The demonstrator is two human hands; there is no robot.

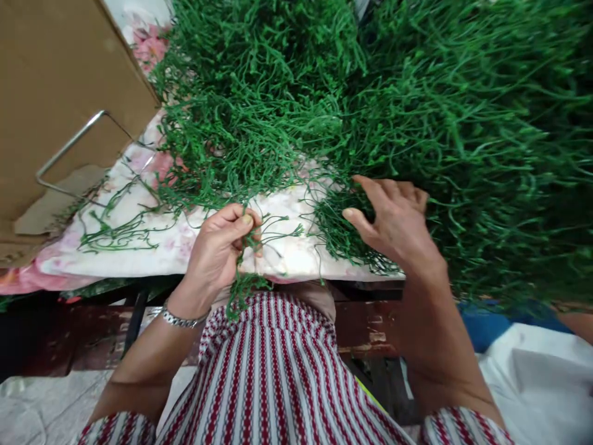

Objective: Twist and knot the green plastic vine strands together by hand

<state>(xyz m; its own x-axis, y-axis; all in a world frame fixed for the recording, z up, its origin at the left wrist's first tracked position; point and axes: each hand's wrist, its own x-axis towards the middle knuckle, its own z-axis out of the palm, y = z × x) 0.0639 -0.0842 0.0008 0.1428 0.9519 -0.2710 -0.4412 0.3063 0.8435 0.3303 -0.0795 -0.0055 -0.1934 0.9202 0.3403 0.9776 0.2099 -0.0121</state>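
My left hand point(220, 244), with a metal watch band at its wrist, pinches a green plastic stem piece between thumb and fingers near the table's front edge. Thin sprigs of that piece point(248, 287) hang below the fingers and others stick out to the right. Over on the right, my right hand point(393, 216) has its fingers spread, palm down, above a dark green clump point(340, 232) at the edge of the big pile. Nothing shows in its grip. The large pile of green artificial stems point(301, 93) covers the back and right of the table.
A flowered cloth point(125, 262) covers the table. Loose green sprigs point(120, 235) lie on it at the left. Behind them stands a cardboard box point(60, 80) with a bent metal wire frame point(74, 145) in front. White fabric or bags point(537, 364) lie low at the right.
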